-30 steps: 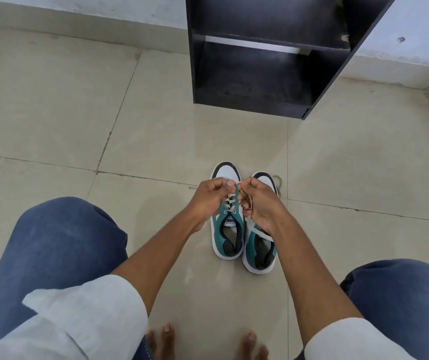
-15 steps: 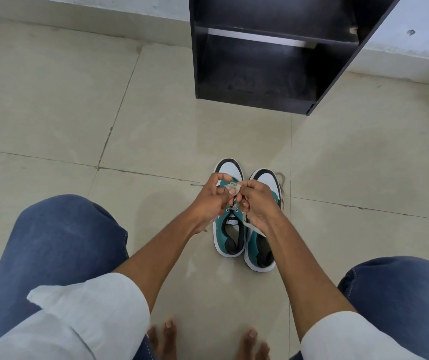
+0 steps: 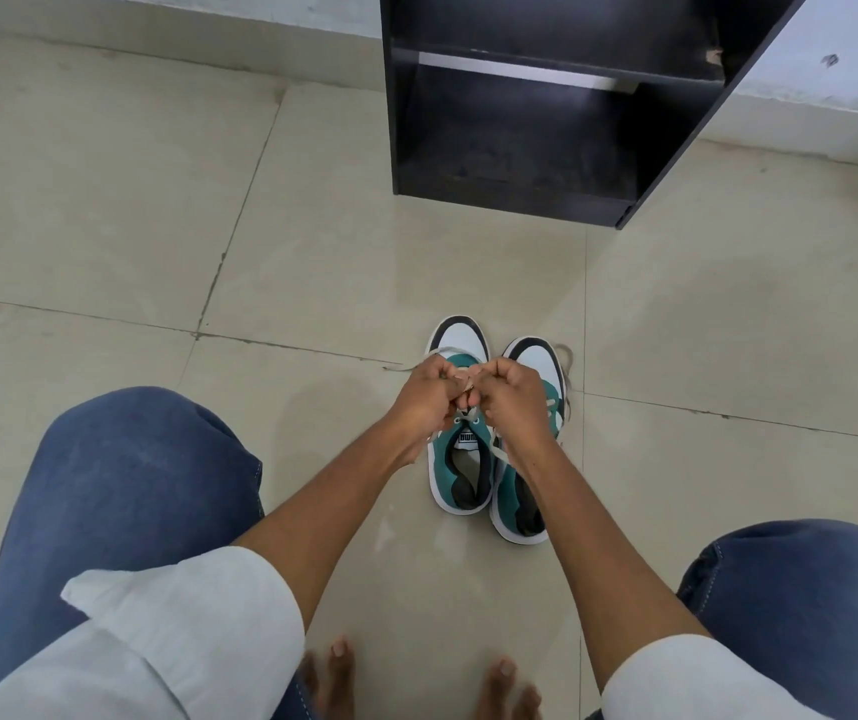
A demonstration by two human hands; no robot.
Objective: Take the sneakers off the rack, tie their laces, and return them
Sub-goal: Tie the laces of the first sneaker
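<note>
My left hand [image 3: 429, 394] and right hand [image 3: 512, 394] pinch the left sneaker's [image 3: 460, 433] laces [image 3: 468, 415]; I should pull evenly and snug.

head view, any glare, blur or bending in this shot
Head view: soft sheen on the floor tiles; the black rack leans from wide-angle distortion; its shelves sit in deep shadow; the hands and teal sneakers look sharp.
</note>
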